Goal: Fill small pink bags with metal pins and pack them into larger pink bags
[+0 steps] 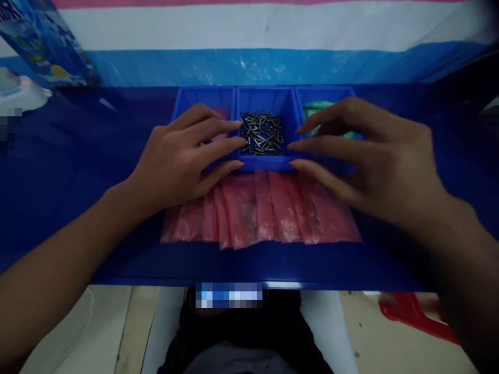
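On the blue table point(234, 266): left bin point(206, 95), middle bin point(268, 164) and right bin point(323, 93), all blue, side by side before me.
Metal pieces point(261, 136): a loose pile inside the middle bin, short and thin, dark with some brassy, lying at every angle; too small for me to tell their kind.
Left hand point(175, 156): relaxed, fingers spread, released; my fingertips reach past the wall between left and middle bins, beside the pile. I cannot tell whether they touch it.
Right hand point(390, 161): fingers loosely bent, thumb apart from them, released; my fingertips point left at the middle bin's right side.
Left bin: something pinkish point(224, 111), mostly hidden behind my left hand.
Right bin: something green point(312, 108), partly hidden behind my right hand.
Bags point(265, 221): pink, see-through, overlapping in a row on the table, on my side of the bins.
Back left: a blue pack point(58, 49), a white device point(27, 96) near it.
Behind: a sheet point(265, 34) striped pink, white and blue.
Below: my dark-clothed lap point(241, 327).
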`<state>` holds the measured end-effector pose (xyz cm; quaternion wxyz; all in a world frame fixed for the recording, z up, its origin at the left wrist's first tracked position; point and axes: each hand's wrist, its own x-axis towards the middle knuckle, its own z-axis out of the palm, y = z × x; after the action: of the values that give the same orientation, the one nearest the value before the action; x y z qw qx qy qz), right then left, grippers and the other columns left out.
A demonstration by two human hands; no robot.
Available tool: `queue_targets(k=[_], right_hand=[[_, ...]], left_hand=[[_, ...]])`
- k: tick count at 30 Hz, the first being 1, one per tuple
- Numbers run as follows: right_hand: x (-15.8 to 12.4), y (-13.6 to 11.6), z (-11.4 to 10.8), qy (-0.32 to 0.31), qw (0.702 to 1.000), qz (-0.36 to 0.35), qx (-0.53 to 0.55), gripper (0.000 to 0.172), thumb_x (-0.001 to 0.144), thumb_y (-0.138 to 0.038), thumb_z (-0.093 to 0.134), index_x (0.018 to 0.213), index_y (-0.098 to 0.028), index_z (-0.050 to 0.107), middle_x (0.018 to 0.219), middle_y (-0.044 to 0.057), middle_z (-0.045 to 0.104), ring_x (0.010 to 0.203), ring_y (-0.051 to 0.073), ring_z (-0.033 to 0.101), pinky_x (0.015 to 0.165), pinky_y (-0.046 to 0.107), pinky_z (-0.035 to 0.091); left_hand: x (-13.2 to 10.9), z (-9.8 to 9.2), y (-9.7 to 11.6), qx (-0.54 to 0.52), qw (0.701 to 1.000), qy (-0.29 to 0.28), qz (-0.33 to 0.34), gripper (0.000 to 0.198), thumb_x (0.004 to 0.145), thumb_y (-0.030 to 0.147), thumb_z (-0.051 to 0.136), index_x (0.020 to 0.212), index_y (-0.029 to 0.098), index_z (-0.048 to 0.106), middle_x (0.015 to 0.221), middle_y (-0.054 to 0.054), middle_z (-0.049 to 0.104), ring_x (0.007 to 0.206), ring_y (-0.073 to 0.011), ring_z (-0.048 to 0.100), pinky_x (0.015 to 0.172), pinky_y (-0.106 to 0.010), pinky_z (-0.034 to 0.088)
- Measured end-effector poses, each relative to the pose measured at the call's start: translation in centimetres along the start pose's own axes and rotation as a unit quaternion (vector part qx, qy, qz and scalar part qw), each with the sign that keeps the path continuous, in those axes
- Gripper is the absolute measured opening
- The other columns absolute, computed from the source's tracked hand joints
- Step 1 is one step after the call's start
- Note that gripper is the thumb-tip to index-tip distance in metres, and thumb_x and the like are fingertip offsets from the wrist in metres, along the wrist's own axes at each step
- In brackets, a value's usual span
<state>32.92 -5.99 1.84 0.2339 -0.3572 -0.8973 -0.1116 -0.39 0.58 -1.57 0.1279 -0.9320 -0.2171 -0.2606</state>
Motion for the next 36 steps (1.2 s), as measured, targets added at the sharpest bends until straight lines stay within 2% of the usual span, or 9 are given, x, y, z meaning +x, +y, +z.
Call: queue_targets(k=[3,7,11,13,16,21,29,32,36], right_hand=[[0.1,-1.8,-1.1,0.035,0.998,0.002,-0.061,0.030,0.112,-0.026,0.067,0.084,-0.019,0.075,0.082,0.008,0.074,0.076,0.021,0.068,0.065,0.037,0.047],[0.0,-3.4,-2.1,-0.032,0.997,0.025,-0.071,0.055,0.107,-0.024,0.060,0.056,-0.020,0.040,0.049,-0.001,0.042,0.047,0.012,0.038,0.052,0.034,0.024],[0.1,-3.4,-1.9,-0.001,0.994,0.081,-0.079,0.046,0.112,-0.031,0.056,0.068,-0.021,0.063,0.064,0.003,0.057,0.062,0.016,0.051,0.062,0.036,0.037],[0.1,-2.8,-1.3,-0.014,0.989,0.114,-0.093,0.037,0.117,-0.039,0.054,0.101,-0.022,0.082,0.097,0.012,0.076,0.089,0.027,0.070,0.076,0.042,0.049],[0.1,-1.7,-0.3,-0.071,0.989,0.119,-0.056,0.040,0.120,-0.043,0.051,0.133,-0.024,0.083,0.143,0.017,0.073,0.117,0.032,0.075,0.089,0.044,0.058],[0.1,-1.1,0.3,-0.051,0.983,0.158,0.076,0.027,0.116,-0.040,0.060,0.118,-0.024,0.081,0.126,0.006,0.078,0.103,0.021,0.076,0.085,0.035,0.060],[0.4,-1.8,-0.1,-0.055,0.974,0.193,0.106,0.028,0.115,-0.041,0.054,0.115,-0.026,0.077,0.119,0.006,0.079,0.099,0.023,0.078,0.084,0.036,0.062],[0.0,-1.4,0.1,-0.058,0.980,0.174,0.071,0.029,0.117,-0.038,0.053,0.115,-0.025,0.078,0.119,0.006,0.080,0.099,0.023,0.078,0.082,0.037,0.061],[-0.1,-1.6,-0.3,-0.030,0.997,0.065,-0.016,0.027,0.118,-0.032,0.058,0.122,-0.018,0.081,0.129,0.014,0.079,0.107,0.026,0.079,0.084,0.037,0.059]], left_hand=[[0.0,0.2,-0.2,-0.020,0.999,0.027,0.027,0.041,0.115,0.044,0.075,0.151,0.027,0.070,0.154,-0.006,0.077,0.136,-0.0306,0.075,0.108,-0.052,0.072],[0.2,0.1,-0.1,-0.030,0.999,0.025,0.009,0.032,0.116,0.041,0.073,0.146,0.031,0.072,0.151,-0.006,0.079,0.141,-0.0293,0.076,0.116,-0.054,0.071],[0.1,0.2,-0.2,-0.039,0.999,0.030,0.019,0.033,0.117,0.041,0.073,0.147,0.030,0.072,0.152,-0.004,0.078,0.142,-0.0260,0.076,0.119,-0.049,0.070],[0.1,0.3,-0.3,-0.044,0.998,0.036,0.031,0.034,0.116,0.040,0.075,0.148,0.027,0.073,0.152,-0.005,0.078,0.142,-0.0259,0.075,0.120,-0.048,0.070],[0.2,0.3,-0.3,-0.053,0.997,0.046,0.028,0.033,0.114,0.040,0.078,0.144,0.026,0.075,0.149,-0.008,0.080,0.141,-0.0288,0.077,0.118,-0.050,0.071],[0.5,-0.1,0.3,-0.053,0.998,0.010,-0.027,0.026,0.117,0.046,0.071,0.140,0.036,0.079,0.149,-0.003,0.081,0.142,-0.0290,0.077,0.119,-0.052,0.070],[0.7,0.1,0.2,-0.041,0.998,-0.001,-0.038,0.027,0.118,0.050,0.067,0.137,0.037,0.081,0.147,-0.002,0.081,0.138,-0.0272,0.079,0.119,-0.051,0.070],[0.7,0.2,0.2,-0.052,0.998,0.018,-0.020,0.026,0.117,0.047,0.070,0.137,0.034,0.081,0.146,-0.003,0.082,0.137,-0.0282,0.080,0.117,-0.051,0.072],[0.6,0.0,0.5,-0.049,0.998,0.022,-0.017,0.025,0.117,0.042,0.071,0.138,0.033,0.080,0.148,-0.004,0.081,0.138,-0.0279,0.079,0.118,-0.051,0.071]])
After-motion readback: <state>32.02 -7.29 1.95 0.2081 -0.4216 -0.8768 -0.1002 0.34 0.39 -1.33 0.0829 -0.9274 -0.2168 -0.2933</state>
